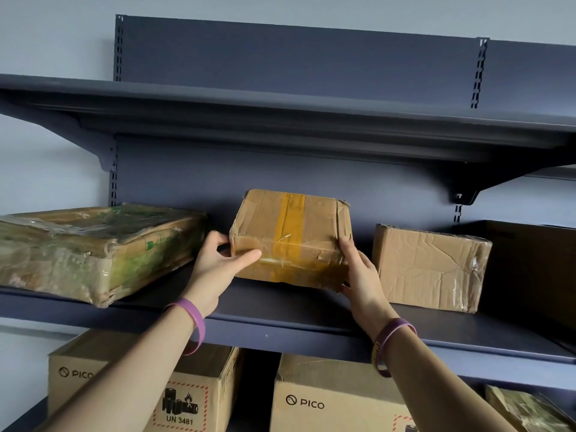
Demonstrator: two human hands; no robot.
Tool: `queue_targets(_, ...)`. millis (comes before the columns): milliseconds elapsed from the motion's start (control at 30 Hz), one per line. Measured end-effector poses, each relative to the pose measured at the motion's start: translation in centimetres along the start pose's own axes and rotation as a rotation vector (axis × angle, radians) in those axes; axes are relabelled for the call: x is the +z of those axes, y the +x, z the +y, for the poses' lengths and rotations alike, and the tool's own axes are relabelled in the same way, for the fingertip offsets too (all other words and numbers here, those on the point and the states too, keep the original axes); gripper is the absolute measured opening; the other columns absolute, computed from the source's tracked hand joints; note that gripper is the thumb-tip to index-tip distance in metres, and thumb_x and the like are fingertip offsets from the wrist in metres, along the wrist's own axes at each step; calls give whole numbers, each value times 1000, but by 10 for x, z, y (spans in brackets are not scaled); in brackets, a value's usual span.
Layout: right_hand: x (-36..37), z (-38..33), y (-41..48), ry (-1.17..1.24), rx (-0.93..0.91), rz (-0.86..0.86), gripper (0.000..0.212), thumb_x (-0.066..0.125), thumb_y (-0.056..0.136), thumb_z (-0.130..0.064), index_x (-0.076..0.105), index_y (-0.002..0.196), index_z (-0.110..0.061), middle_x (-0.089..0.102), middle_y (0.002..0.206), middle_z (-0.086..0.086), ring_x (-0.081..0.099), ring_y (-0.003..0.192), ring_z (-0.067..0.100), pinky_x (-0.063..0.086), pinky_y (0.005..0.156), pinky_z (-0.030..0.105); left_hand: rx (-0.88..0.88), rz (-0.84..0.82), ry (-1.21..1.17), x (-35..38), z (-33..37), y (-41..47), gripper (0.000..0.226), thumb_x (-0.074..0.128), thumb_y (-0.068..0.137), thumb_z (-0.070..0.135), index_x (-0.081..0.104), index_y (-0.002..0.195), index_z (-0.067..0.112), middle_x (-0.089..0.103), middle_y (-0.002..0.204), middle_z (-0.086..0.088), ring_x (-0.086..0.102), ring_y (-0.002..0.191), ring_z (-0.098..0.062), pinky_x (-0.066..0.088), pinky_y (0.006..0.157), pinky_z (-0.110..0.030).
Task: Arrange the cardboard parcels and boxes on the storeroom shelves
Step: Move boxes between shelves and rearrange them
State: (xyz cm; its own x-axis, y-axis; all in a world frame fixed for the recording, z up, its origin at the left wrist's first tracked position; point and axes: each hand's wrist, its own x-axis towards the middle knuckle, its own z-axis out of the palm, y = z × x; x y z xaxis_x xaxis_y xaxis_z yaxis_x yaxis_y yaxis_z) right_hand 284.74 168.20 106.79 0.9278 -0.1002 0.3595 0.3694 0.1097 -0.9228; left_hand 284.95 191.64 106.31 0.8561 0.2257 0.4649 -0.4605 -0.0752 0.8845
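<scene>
A small taped cardboard parcel [290, 235] with a yellow tape stripe is tilted, its front edge lifted slightly above the grey middle shelf [280, 319]. My left hand [218, 263] grips its left front corner, thumb across the front face. My right hand [361, 275] holds its right front corner. A wide flat parcel wrapped in greenish plastic [93, 247] lies to the left on the same shelf. On the right of it stands a crumpled brown box [430, 266].
The upper shelf [280, 113] overhangs above the parcels. A dark box [536, 275] stands at the far right of the middle shelf. Below are two PICO cartons [193, 397] [327, 397] and another plastic-wrapped parcel [530, 413].
</scene>
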Motion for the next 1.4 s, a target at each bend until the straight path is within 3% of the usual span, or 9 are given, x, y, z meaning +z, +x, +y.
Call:
queue_targets(100,-1,2,2,-15,-8,8,26,57,95,-48,62,110,-27,65,118,1,59,114,22,48,104,47,-33,10,-81,-2,0,-2,61,78,58,75,51,84,26,65,108,-5,61,112,-29,47,103,-46)
queue_targets(167,0,3,3,-40,-21,1,32,56,97,-44,63,119,-22,66,118,3,60,114,23,46,107,48,-48,46,-131,-3,0,-1,63,69,58,87,43,70,31,62,104,-5,61,112,-32,46,106,-51)
queue_targets(333,1,0,-2,-96,-101,-82,36,59,94,-39,65,124,-20,69,114,0,61,112,20,47,105,40,-65,81,-220,-4,2,-1,71,67,73,75,55,117,21,64,122,1,61,116,-19,48,102,-42)
queue_targets(500,4,-2,-4,-120,-118,-121,58,56,77,-40,60,132,-22,67,123,-3,57,120,18,44,104,34,12,55,-126,-3,-1,-3,23,64,97,37,58,118,37,65,118,15,58,113,-7,44,101,-35)
queue_targets(633,4,-2,-4,-57,-127,-112,56,56,97,-25,36,149,-33,58,118,-25,54,110,-4,37,99,24,45,21,-112,1,2,-5,28,58,101,25,55,127,35,62,113,21,55,105,3,43,80,-18)
queue_targets(700,3,-2,-4,-62,-139,-105,47,52,100,-32,42,146,-32,56,118,-27,52,111,-6,39,88,16,55,25,-96,0,1,-4,35,60,100,21,55,133,32,63,116,17,57,107,1,44,80,-18)
queue_targets(933,6,-6,-8,22,-116,20,72,59,74,-80,52,123,-27,54,124,-14,47,119,5,36,102,33,37,19,-46,-1,-1,-1,35,67,92,0,57,113,28,70,110,6,65,102,-9,51,88,-27)
queue_targets(1133,4,-7,-7,57,-121,45,66,46,77,-72,49,121,-23,52,114,-18,49,113,8,34,100,33,33,4,-14,-1,-1,-3,35,68,88,-8,57,103,21,74,103,2,69,95,-12,49,72,-21)
queue_targets(1400,3,-3,-3,33,-135,79,29,54,99,-33,59,121,-14,62,109,-7,55,102,6,40,80,22,23,-48,-43,-1,1,-3,32,75,88,8,58,114,17,73,111,2,67,106,-10,49,88,-24)
